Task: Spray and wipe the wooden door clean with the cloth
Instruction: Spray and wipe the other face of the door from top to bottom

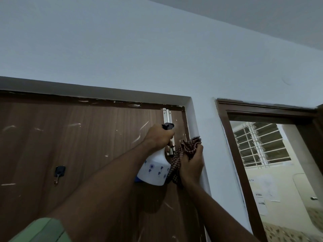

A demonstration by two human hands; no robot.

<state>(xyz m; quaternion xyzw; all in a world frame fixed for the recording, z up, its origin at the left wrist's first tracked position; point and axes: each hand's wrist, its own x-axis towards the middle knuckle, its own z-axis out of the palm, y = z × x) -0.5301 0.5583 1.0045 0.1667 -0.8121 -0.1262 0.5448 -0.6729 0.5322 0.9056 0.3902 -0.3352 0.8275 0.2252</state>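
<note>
Head view: we stand at the wooden door (87, 145), paint-streaked. Our left hand (158, 137) grips the spray bottle (155, 169) by its neck, nozzle up by the tower bolt (167, 116). Our right hand (191, 165) clutches the checked cloth (185, 151) bunched beside it, ready to wipe, we judge.

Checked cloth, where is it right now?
In the head view, the checked cloth is bunched in the right hand, at the door's upper right edge, beside the spray bottle.

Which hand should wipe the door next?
The right hand: it already grips the cloth beside the door edge, while the left hand holds the spray bottle.
</note>
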